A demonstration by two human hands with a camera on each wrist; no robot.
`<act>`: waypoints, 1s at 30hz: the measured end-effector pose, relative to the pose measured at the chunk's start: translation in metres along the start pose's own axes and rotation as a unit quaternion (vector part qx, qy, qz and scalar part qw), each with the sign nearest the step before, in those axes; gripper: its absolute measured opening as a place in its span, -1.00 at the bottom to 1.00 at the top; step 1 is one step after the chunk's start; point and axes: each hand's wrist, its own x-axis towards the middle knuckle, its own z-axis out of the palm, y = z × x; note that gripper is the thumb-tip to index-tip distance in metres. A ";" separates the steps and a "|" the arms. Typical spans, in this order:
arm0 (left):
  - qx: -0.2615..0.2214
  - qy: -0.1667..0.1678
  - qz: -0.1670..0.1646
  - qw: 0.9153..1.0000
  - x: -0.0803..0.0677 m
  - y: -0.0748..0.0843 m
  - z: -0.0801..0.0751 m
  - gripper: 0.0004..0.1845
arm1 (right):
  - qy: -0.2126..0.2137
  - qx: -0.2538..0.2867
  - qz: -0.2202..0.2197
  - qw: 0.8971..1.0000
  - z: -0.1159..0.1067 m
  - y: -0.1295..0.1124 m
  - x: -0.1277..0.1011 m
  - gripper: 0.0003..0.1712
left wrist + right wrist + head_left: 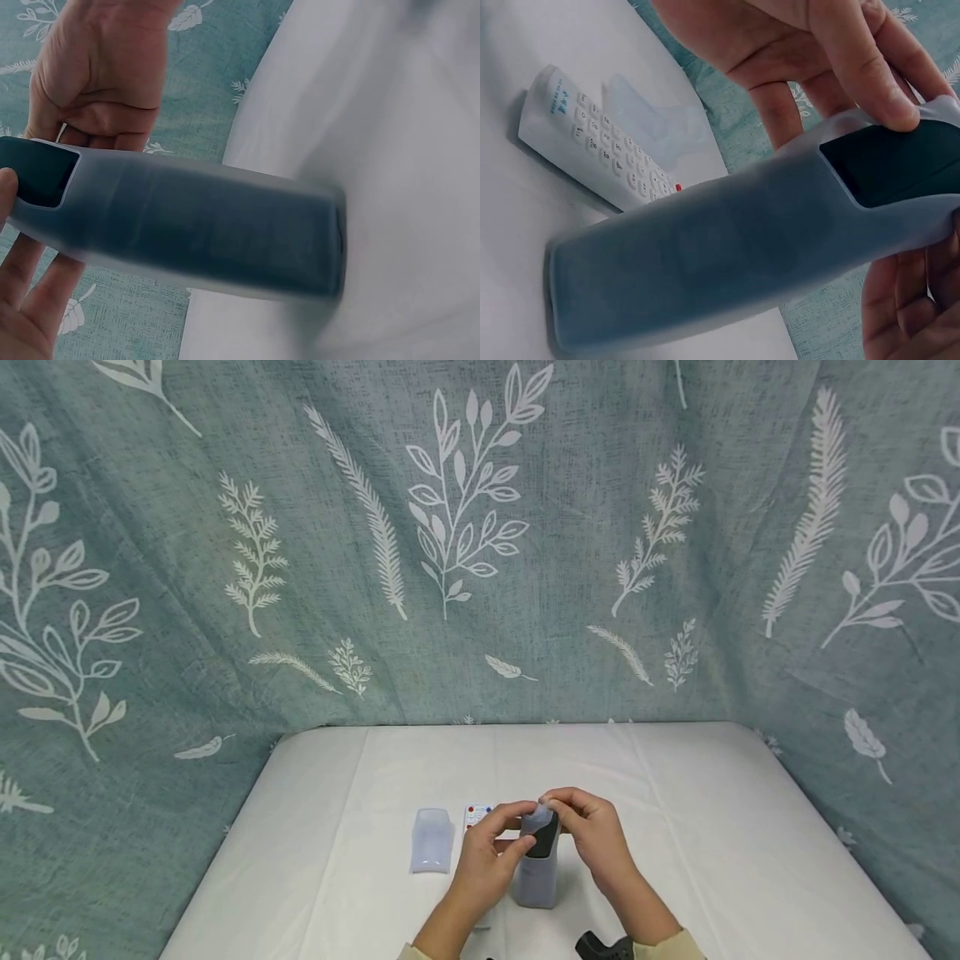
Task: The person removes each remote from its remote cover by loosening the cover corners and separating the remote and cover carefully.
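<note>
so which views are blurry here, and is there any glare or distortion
Head view: sharp, evenly lit, no glare, but wide-angle bending curves the leaf-print curtain at the edges. Left wrist view: the sleeved remote is motion-smeared, its far end soft. Right wrist view: the sleeved remote fills the frame slightly soft, while the white remote behind it reads clearer.

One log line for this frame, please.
both hands grip dark remote in translucent sleeve, upright on table | white remote, spare sleeve behind
</note>
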 end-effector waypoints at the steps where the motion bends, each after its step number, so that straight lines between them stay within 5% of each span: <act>1: -0.003 0.000 0.000 1.000 0.000 0.000 0.000 -0.57 | -0.002 0.009 0.004 1.000 -0.001 0.000 0.000 -0.82; 6: -0.007 0.002 0.005 1.000 -0.001 0.000 0.001 -0.58 | 0.015 0.046 -0.012 0.999 0.000 0.005 -0.003 -0.75; 13: -0.003 0.002 0.013 1.000 -0.002 0.000 0.002 -0.59 | 0.045 0.018 -0.065 0.997 0.004 0.015 -0.014 -0.77; 23: -0.003 0.001 0.003 1.000 -0.005 0.003 0.001 -0.60 | 0.010 -0.020 -0.152 0.988 -0.001 0.026 -0.025 -0.69; 30: -0.008 0.002 0.006 1.000 -0.005 0.003 0.002 -0.61 | 0.025 -0.019 -0.165 0.986 0.003 0.024 -0.027 -0.71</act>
